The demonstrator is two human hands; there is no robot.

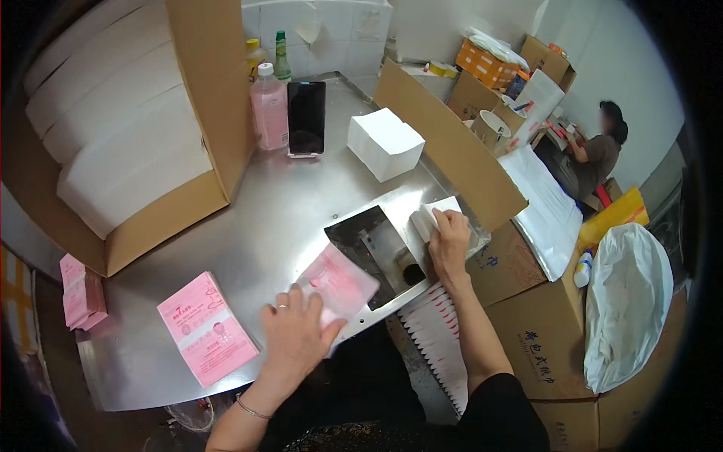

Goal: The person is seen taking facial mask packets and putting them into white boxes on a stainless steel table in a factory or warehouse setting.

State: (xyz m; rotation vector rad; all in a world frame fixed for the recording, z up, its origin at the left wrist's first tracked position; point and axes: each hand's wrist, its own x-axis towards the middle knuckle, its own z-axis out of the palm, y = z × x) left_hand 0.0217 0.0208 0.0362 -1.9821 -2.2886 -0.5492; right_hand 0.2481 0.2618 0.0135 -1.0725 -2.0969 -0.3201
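My left hand is closed on the near edge of a pink, partly see-through plastic bag, thumb on its near side. The bag tilts beside a dark rectangular opening framed in metal at the table's front edge. My right hand has its fingers curled over a small stack of white paper tissues on the far right side of that opening. Left of my left hand lies a neat pile of flat pink printed bags with a pale band across it.
A block of white tissues, a phone on a stand and a pink bottle stand farther back on the steel table. An open carton of white stacks rises at left. Cartons and a seated person are at right.
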